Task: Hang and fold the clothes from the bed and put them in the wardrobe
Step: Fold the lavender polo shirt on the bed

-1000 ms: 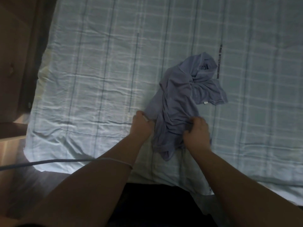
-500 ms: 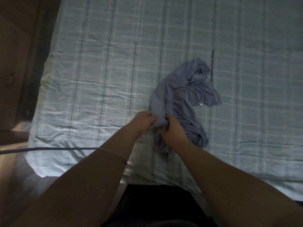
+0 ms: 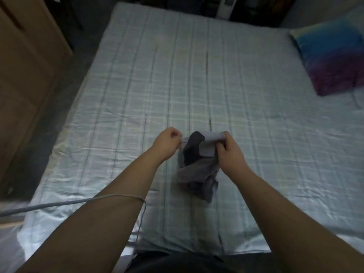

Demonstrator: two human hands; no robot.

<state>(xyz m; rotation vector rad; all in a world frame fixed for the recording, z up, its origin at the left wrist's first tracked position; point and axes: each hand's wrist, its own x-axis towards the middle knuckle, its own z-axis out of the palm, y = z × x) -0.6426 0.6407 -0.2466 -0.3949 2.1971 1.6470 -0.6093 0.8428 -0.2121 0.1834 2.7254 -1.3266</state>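
Nearest to me, a thin grey cable (image 3: 59, 202) runs in from the left edge, crosses my left forearm and drops over the near edge of the bed (image 3: 256, 115). Both my arms reach out over the checked sheet.

My left hand (image 3: 167, 143) is curled into a loose fist, with fingertips and thumb pinching the top left corner of the blue-grey shirt (image 3: 197, 172). My right hand (image 3: 229, 152) is closed round the bunched cloth at the shirt's upper right, thumb on the near side. Between the two hands the top edge is pulled open, so a dark hollow shows inside. The rest hangs down in a crumpled bundle – whether its lowest folds touch the sheet I cannot tell.

Beyond the hands the wrinkled sheet stretches away bare. To the left, across a dark strip of floor, stands a wooden cupboard front (image 3: 25, 75); its inside is hidden from here. Far right, a blue and purple pillow (image 3: 334, 56) lies at the corner of the bed – well apart from the shirt. Past the far edge stands something white (image 3: 226, 6), too dim to make out.
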